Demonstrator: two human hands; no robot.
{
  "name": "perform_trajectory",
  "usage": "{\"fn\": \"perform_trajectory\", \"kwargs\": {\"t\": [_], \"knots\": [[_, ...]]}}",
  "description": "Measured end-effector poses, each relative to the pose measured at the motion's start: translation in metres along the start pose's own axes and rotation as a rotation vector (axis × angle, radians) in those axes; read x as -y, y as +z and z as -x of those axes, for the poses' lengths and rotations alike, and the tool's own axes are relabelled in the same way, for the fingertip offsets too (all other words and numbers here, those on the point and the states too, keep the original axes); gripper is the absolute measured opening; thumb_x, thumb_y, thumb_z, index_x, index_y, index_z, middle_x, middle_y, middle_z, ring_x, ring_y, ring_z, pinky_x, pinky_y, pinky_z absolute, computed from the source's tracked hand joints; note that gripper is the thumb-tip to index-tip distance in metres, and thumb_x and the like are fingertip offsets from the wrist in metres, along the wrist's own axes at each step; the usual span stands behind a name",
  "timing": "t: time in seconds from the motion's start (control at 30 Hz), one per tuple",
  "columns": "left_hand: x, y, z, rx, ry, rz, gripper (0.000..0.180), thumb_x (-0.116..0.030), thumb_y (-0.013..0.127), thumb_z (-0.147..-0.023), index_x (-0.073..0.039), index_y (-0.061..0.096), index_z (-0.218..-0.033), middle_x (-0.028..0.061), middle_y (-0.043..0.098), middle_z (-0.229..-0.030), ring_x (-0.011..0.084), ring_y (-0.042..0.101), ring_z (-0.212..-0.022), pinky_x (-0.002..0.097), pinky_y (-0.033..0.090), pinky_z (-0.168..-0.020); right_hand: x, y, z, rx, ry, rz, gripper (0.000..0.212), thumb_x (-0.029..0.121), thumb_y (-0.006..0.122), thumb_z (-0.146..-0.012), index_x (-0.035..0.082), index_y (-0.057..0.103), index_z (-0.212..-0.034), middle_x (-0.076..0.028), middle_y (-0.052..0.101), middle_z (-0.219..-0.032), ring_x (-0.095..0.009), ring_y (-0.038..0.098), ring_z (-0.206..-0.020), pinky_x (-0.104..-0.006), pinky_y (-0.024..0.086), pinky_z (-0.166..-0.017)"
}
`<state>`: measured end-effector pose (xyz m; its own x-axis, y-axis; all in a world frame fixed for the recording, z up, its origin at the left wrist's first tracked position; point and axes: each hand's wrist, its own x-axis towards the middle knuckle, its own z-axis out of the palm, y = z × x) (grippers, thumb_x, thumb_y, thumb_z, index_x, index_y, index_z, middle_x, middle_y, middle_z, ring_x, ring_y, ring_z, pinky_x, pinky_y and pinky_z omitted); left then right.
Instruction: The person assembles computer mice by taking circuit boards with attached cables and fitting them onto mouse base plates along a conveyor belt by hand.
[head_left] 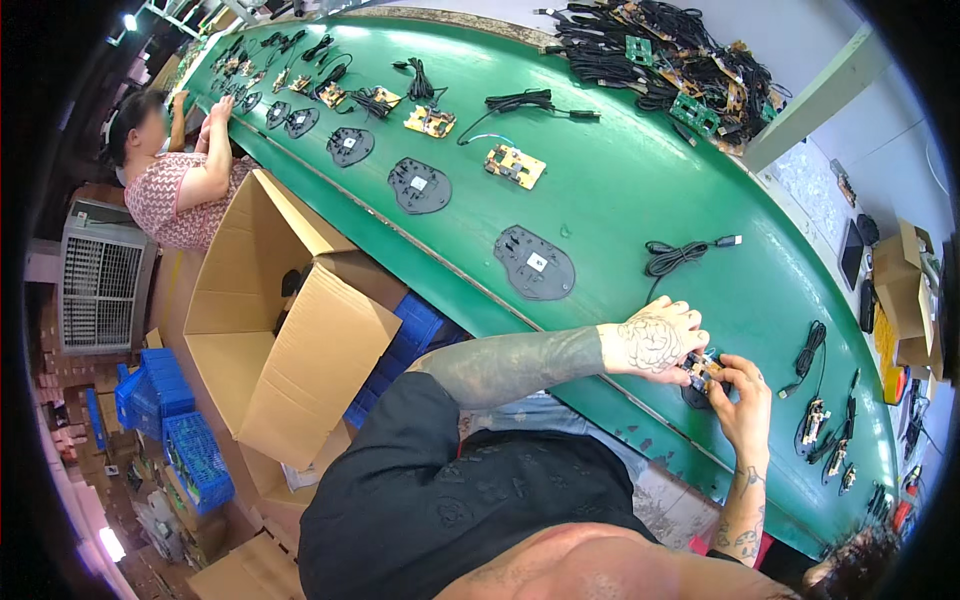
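My left hand (658, 340) reaches across from the left, its fingertips closed on the near-left edge of a small circuit board (702, 370). My right hand (742, 395) pinches the same board from the right with thumb and fingers. Under the board a dark plastic mouse base (694, 398) shows in part; the hands cover the rest. A coiled black cable (668, 260) with a plug lies just beyond my left hand, its lead running toward the board. Farther left on the green belt rests another black mouse base (535, 262) with a white square on it.
The green conveyor belt (610, 200) carries more bases, yellowish boards (515, 166) and cables. A heap of cabled boards (660, 60) lies beyond it. An open cardboard box (320, 350) and blue crates (195, 455) stand at left. Another person (185, 190) sits at the far left.
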<state>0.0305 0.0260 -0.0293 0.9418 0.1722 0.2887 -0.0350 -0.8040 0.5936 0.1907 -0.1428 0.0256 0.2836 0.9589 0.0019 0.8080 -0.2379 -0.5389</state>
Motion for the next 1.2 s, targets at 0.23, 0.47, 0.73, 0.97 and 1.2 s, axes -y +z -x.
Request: {"fn": "perform_trajectory", "kwargs": {"t": [0.23, 0.47, 0.73, 0.97, 1.2], "knots": [[0.003, 0.005, -0.001, -0.013, -0.008, -0.018, 0.046, -0.043, 0.08, -0.072, -0.013, 0.062, -0.102, 0.0061, 0.055, -0.096, 0.0258, 0.056, -0.095, 0.0415, 0.042, -0.08, -0.001, 0.001, -0.006, -0.006, 0.012, -0.001, 0.012, 0.004, 0.071, -0.073, 0.002, 0.069, -0.085, -0.013, 0.069, -0.11, -0.033, 0.066, -0.099, -0.0405, 0.053, -0.085], [0.004, 0.009, 0.001, -0.059, 0.025, -0.005, 0.048, -0.044, 0.081, -0.07, -0.014, 0.062, -0.103, 0.0055, 0.054, -0.099, 0.0248, 0.054, -0.096, 0.0408, 0.041, -0.079, -0.006, -0.008, -0.004, 0.047, 0.064, -0.081, 0.013, 0.001, 0.072, -0.074, 0.0, 0.069, -0.086, -0.015, 0.07, -0.112, -0.03, 0.068, -0.101, -0.0383, 0.053, -0.091], [0.003, 0.008, 0.001, -0.071, 0.04, -0.019, 0.046, -0.043, 0.08, -0.072, -0.014, 0.061, -0.103, 0.0054, 0.053, -0.098, 0.0245, 0.054, -0.095, 0.0408, 0.041, -0.079, -0.016, 0.004, 0.001, -0.018, 0.042, -0.089, 0.015, 0.001, 0.073, -0.072, 0.002, 0.07, -0.087, -0.014, 0.069, -0.114, -0.029, 0.069, -0.098, -0.0376, 0.055, -0.086], [0.002, 0.008, 0.006, -0.089, 0.071, 0.014, 0.045, -0.043, 0.079, -0.074, -0.014, 0.062, -0.103, 0.0061, 0.053, -0.098, 0.0253, 0.054, -0.094, 0.0408, 0.041, -0.079, -0.011, 0.012, 0.01, -0.067, 0.153, -0.231, 0.012, 0.0, 0.072, -0.075, 0.0, 0.07, -0.087, -0.013, 0.069, -0.114, -0.027, 0.067, -0.104, -0.0367, 0.052, -0.092], [0.0, 0.009, 0.0, -0.041, 0.057, -0.014, 0.043, -0.044, 0.077, -0.076, -0.014, 0.064, -0.103, 0.0083, 0.056, -0.099, 0.0283, 0.057, -0.092, 0.044, 0.044, -0.08, -0.018, 0.011, 0.011, -0.104, 0.11, -0.134, 0.012, 0.005, 0.075, -0.072, 0.003, 0.07, -0.083, -0.014, 0.069, -0.111, -0.03, 0.068, -0.101, -0.0395, 0.054, -0.088]]}}
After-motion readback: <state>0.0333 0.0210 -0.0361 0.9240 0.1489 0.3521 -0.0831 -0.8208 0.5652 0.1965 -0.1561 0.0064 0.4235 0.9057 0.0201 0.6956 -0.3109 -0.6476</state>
